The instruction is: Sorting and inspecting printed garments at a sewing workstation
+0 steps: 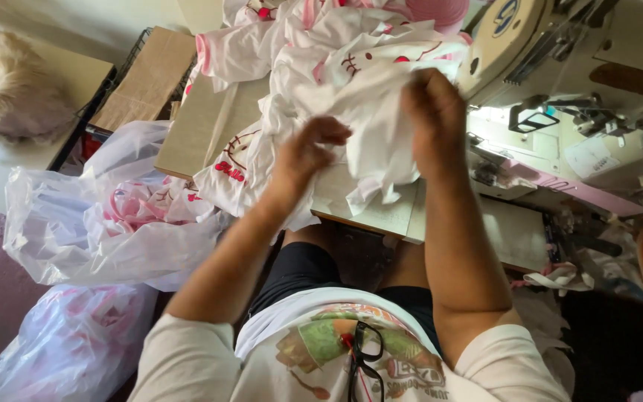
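I sit at a sewing table (381,216) with a pile of white garments with pink trim (321,52) on it. My left hand (308,149) grips a fold of one white cloth piece (370,119) from below. My right hand (434,119) pinches the same piece higher up, close to the sewing machine (560,89). The cloth hangs bunched between both hands above the table's near edge.
Two clear plastic bags (113,231) stuffed with pink and white fabric sit on the floor at my left. A brown cardboard sheet (146,78) and a furry dog (9,89) lie at the far left. Fabric scraps (560,279) hang under the machine at the right.
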